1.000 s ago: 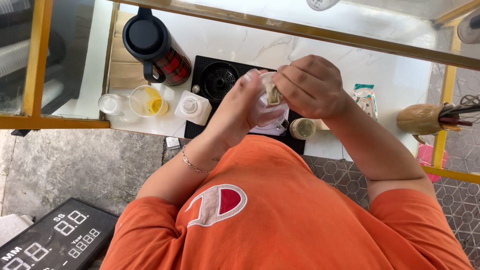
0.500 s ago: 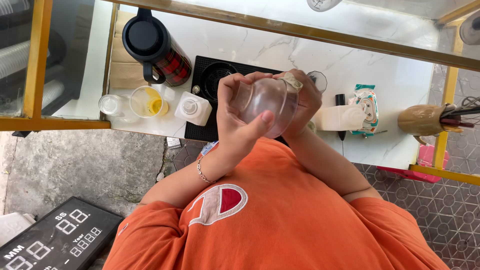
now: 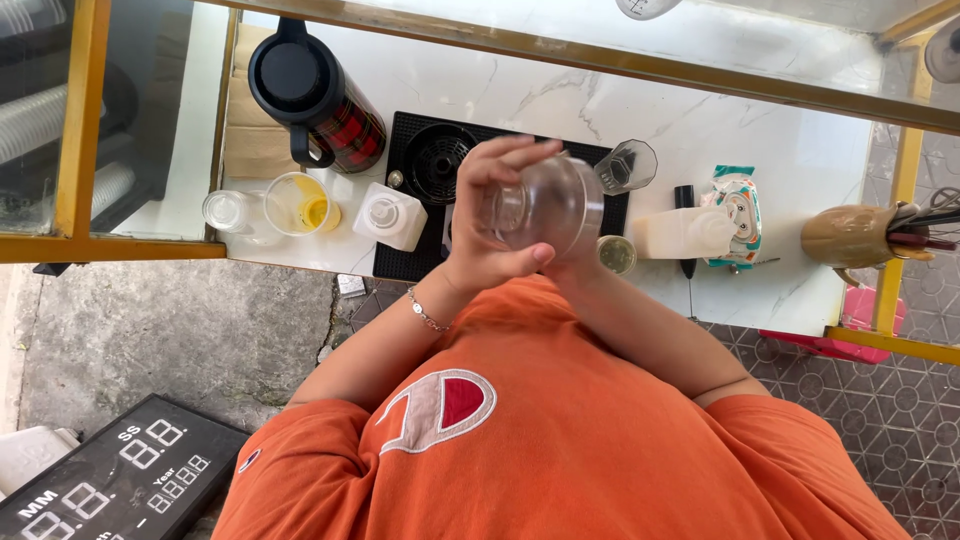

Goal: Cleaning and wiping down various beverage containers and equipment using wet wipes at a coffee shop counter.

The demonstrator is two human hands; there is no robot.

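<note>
clear plastic cup (image 3: 545, 205) sits dead centre of the frame, held up above the black drip mat (image 3: 415, 235) rather than standing on it. it's tipped on its side, so its long axis runs roughly left to right in the picture, one end toward the left, the other toward the right, though glare makes it hard to say which end is the mouth.

biggest stuff first: white marble counter (image 3: 780, 150) runs across the upper half, with the black and red plaid thermos jug (image 3: 310, 95) at upper left. then a white squat bottle (image 3: 388, 216) and a cup with yellow liquid (image 3: 298, 203) at left of centre, and a milky white bottle (image 3: 680, 232) lying right of centre next to a small clear measuring cup (image 3: 627, 166).

hands: left hand (image 3: 490, 215) comes in from the lower left and is wrapped around the cup's left end, fingers curled over the top, thumb underneath, clearly clamped on it. right hand (image 3: 572, 262) is mostly hidden behind and under the cup; only the wrist and forearm show, so i can't tell if it's gripping or just propping. so the cup lies straight in front of the left hand, and that's the nearer one.
</note>
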